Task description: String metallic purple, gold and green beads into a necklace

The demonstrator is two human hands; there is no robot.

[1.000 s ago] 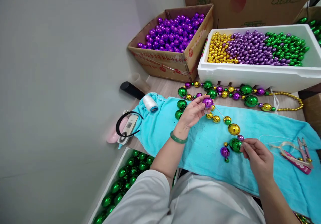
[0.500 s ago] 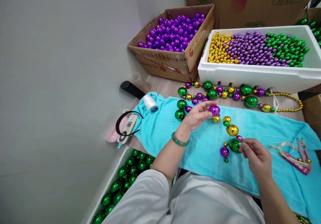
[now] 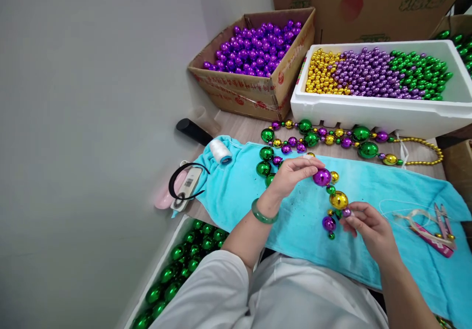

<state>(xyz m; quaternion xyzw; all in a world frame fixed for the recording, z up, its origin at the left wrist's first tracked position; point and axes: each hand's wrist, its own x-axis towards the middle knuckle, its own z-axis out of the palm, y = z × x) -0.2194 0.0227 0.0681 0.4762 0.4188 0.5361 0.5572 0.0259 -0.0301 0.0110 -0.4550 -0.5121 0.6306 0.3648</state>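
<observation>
My left hand [image 3: 295,175], with a green bangle [image 3: 264,212] at its wrist, pinches a large purple bead [image 3: 322,177] between thumb and fingers. Just beyond it on the same strand come a small green bead [image 3: 331,190] and a large gold bead [image 3: 339,200]. A small purple bead [image 3: 346,212] sits at the fingertips of my right hand [image 3: 370,228], which is closed on the strand. My right fingers mostly cover a big green bead. Another purple bead [image 3: 329,223] hangs at the strand's end, above the turquoise towel [image 3: 302,230].
A finished-looking bead necklace [image 3: 368,149] lies behind the towel. White thread spool [image 3: 220,151] and black headband [image 3: 173,184] are left; pink-handled snips [image 3: 433,240] lie right. Behind stand a cardboard box [image 3: 239,90] of purple beads and a white foam box [image 3: 368,110] of small beads.
My left hand has moved down and right with the large purple bead, closing the gap to the green and gold beads. My right fingers have shifted slightly left and now hide the big green bead.
</observation>
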